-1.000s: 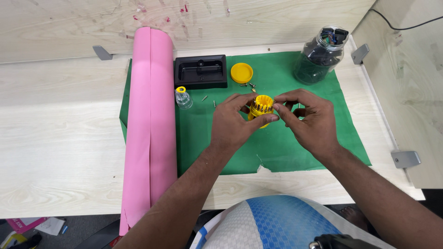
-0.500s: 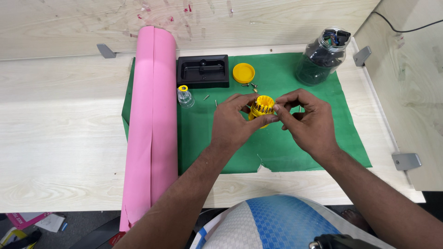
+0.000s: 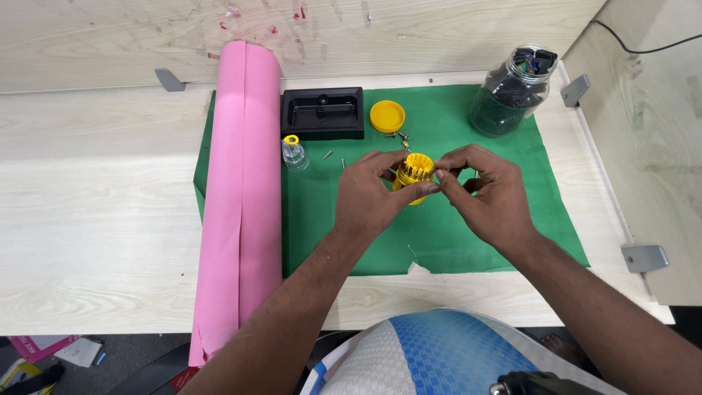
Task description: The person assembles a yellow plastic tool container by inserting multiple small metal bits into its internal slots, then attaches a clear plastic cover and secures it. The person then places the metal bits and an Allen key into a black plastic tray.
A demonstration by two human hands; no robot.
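Starting at the left: a pink roll (image 3: 243, 183) lies lengthwise on the pale wood worktop (image 3: 95, 205), its right side overlapping the left edge of a green mat (image 3: 468, 234). Next, near the mat's top-left, a small clear bottle w/ yellow top (image 3: 294, 152) stands upright; just behind it sits a black tray (image 3: 322, 113), looks empty apart from its moulded ribs. Right of the tray a yellow round lid (image 3: 387, 115) lies flat, off its holder, w/ a few small loose bits (image 3: 401, 137) scattered nr it and the bottle. Mid-mat, the left hand (image 3: 373, 194) has its grip wrapped round a yellow bit holder (image 3: 415, 172), held just above the mat, open end facing up; dark slots show round its rim, some appear filled, can't count. The right hand (image 3: 486, 194) has thumb and forefinger pressed together at the holder's rim, pinching sth tiny; what exactly, cannot tell. Judging by this, work is midway: lid off, holder open, loose bits not yet in, lid not back on. Far right at the mat's top corner, a clear jar (image 3: 512, 91) stands packed w/ dark parts, a few poking out the open mouth.
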